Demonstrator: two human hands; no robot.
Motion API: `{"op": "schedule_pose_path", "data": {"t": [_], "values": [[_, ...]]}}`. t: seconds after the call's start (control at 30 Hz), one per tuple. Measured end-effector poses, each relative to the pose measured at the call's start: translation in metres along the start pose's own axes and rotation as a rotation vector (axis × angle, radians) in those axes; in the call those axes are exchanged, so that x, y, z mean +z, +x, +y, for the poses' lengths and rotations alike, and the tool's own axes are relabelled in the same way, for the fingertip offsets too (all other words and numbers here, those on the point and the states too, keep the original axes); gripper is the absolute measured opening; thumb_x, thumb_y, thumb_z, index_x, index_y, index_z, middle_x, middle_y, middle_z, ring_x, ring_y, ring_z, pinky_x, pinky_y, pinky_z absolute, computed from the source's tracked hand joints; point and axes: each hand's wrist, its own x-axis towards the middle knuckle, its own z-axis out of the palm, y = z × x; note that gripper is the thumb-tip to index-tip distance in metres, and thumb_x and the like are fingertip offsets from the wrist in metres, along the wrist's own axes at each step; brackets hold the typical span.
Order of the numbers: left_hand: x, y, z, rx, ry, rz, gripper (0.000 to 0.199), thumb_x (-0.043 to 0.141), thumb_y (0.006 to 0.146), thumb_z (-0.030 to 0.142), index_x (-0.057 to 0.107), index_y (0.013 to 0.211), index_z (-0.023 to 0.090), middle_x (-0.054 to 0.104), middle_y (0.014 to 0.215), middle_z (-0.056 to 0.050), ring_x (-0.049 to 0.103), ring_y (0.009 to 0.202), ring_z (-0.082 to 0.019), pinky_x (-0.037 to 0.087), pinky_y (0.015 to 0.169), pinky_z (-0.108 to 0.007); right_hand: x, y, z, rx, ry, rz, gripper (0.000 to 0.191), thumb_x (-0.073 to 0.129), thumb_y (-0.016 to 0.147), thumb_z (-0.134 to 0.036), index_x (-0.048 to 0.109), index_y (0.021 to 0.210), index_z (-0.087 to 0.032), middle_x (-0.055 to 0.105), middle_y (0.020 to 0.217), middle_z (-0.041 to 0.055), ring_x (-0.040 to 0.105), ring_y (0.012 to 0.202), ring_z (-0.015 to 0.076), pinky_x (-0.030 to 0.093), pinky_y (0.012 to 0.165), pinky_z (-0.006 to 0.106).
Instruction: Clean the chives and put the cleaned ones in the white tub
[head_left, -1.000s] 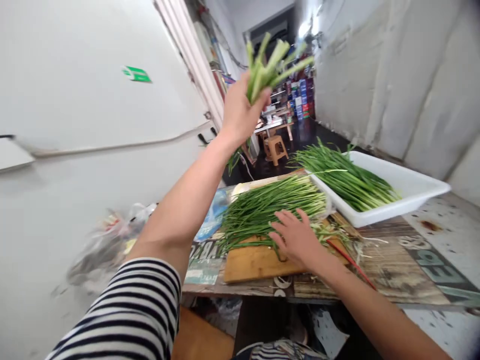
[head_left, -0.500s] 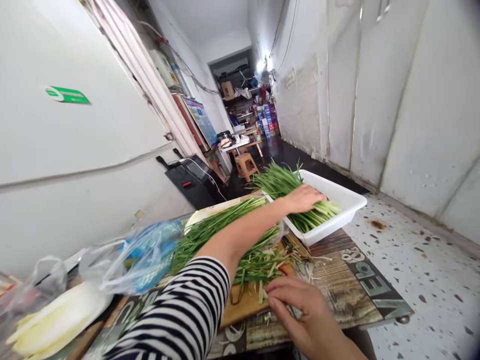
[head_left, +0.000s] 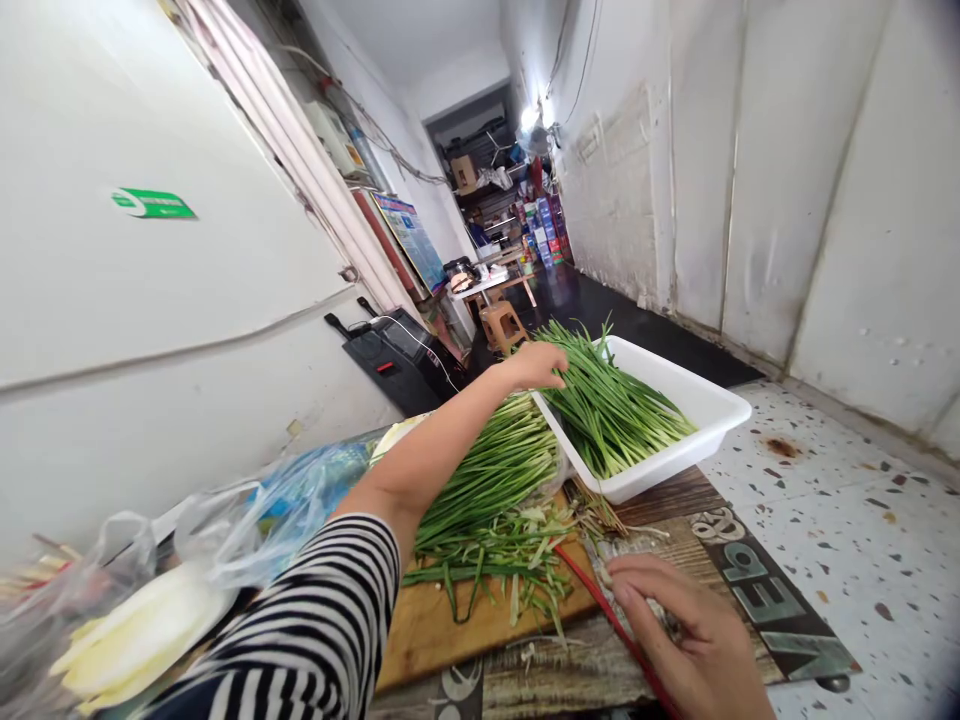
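My left hand (head_left: 536, 366) is over the left side of the white plastic tray (head_left: 671, 375), beside the leafy tips of the garlic chives (head_left: 615, 400) lying in it. Its fingers are loosely curled and apart, with nothing visible in them. Under my left forearm, a second pile of garlic chives (head_left: 495, 465) lies on the wooden cutting board (head_left: 427, 630), with trimmed leaves (head_left: 517, 550) in front. At the lower right, my right hand (head_left: 682, 625) has thumb and forefinger closed; what they hold, if anything, is unclear. A long red strip (head_left: 607, 610) runs beside it.
Left of the board are plastic bags (head_left: 300, 510) and a napa cabbage (head_left: 142, 635). Pale scraps and dry roots (head_left: 600, 510) lie between board and tray. The patterned tabletop (head_left: 705, 575) ends at the right above a speckled floor (head_left: 885, 560). A black appliance (head_left: 401, 355) stands beyond.
My left hand has let go of the chives in the tray and moved left toward their tips. My right hand has shifted slightly right. More of the red strip shows.
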Motion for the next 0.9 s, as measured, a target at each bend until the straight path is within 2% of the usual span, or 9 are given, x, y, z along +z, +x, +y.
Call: {"op": "schedule_pose_path", "data": {"t": [0.07,0.13,0.23,0.33,0.43,0.6,0.77,0.9], "values": [[0.009,0.004,-0.013,-0.166,0.012,0.008,0.028,0.063,0.08,0.036,0.074,0.1,0.019,0.071,0.108,-0.01,0.06,0.111,-0.03,0.035,0.102,-0.047,0.0,-0.001,0.002,0.001,0.001,-0.005,0.013,0.06,0.087,-0.019,0.071,0.083,-0.023,0.074,0.087,0.0036,0.071,0.08,0.0146,0.057,0.073,0.019],[0.023,0.011,-0.018,-0.218,0.006,-0.006,0.026,0.066,0.077,0.037,0.076,0.092,0.018,0.072,0.102,-0.011,0.061,0.107,-0.032,0.035,0.1,-0.05,0.0,-0.003,0.002,0.004,-0.004,-0.012,0.012,0.06,0.087,-0.02,0.071,0.082,-0.023,0.074,0.088,0.0038,0.071,0.08,0.0151,0.057,0.072,0.019],[0.04,0.021,-0.016,-0.253,-0.048,-0.048,0.032,0.072,0.071,0.044,0.076,0.095,0.024,0.073,0.104,-0.006,0.061,0.106,-0.029,0.04,0.096,-0.044,0.001,-0.005,0.001,-0.001,-0.019,0.004,0.012,0.06,0.087,-0.02,0.07,0.081,-0.022,0.074,0.088,0.0044,0.071,0.079,0.0156,0.057,0.072,0.021],[0.05,0.028,-0.009,-0.291,-0.114,-0.045,0.032,0.065,0.077,0.048,0.075,0.099,0.027,0.073,0.104,-0.002,0.062,0.104,-0.025,0.043,0.092,-0.038,0.0,-0.008,0.0,-0.026,-0.036,0.027,0.013,0.059,0.087,-0.02,0.07,0.082,-0.022,0.074,0.085,0.0043,0.071,0.077,0.0151,0.057,0.071,0.021],[0.051,0.03,-0.004,-0.322,-0.166,-0.009,0.032,0.061,0.08,0.048,0.075,0.097,0.025,0.073,0.102,-0.001,0.062,0.101,-0.023,0.043,0.092,-0.037,-0.001,-0.009,0.0,-0.041,-0.052,0.034,0.013,0.059,0.087,-0.019,0.07,0.081,-0.021,0.074,0.083,0.0039,0.071,0.076,0.0144,0.057,0.07,0.02],[0.036,0.023,-0.006,-0.339,-0.215,0.017,0.02,0.072,0.071,0.036,0.075,0.081,0.019,0.074,0.089,-0.003,0.064,0.097,-0.023,0.044,0.091,-0.036,0.0,-0.012,0.003,-0.046,-0.08,0.066,0.014,0.059,0.087,-0.021,0.071,0.08,-0.021,0.075,0.083,0.0049,0.071,0.075,0.0157,0.058,0.07,0.021],[0.006,0.004,-0.031,-0.255,-0.333,0.01,0.013,0.074,0.068,0.028,0.073,0.07,0.016,0.071,0.07,0.0,0.065,0.076,-0.014,0.049,0.076,-0.024,0.0,-0.017,0.009,-0.034,-0.088,0.079,0.015,0.059,0.087,-0.023,0.071,0.079,-0.021,0.075,0.083,0.0052,0.072,0.075,0.0171,0.059,0.069,0.023],[-0.011,-0.005,-0.06,-0.289,-0.563,0.209,0.011,0.067,0.075,0.022,0.072,0.075,0.012,0.071,0.067,-0.002,0.063,0.061,-0.01,0.052,0.067,-0.022,-0.001,-0.02,0.012,-0.042,-0.076,0.063,0.012,0.06,0.087,-0.021,0.071,0.081,-0.022,0.075,0.085,0.0038,0.072,0.076,0.0162,0.059,0.07,0.022]]}}
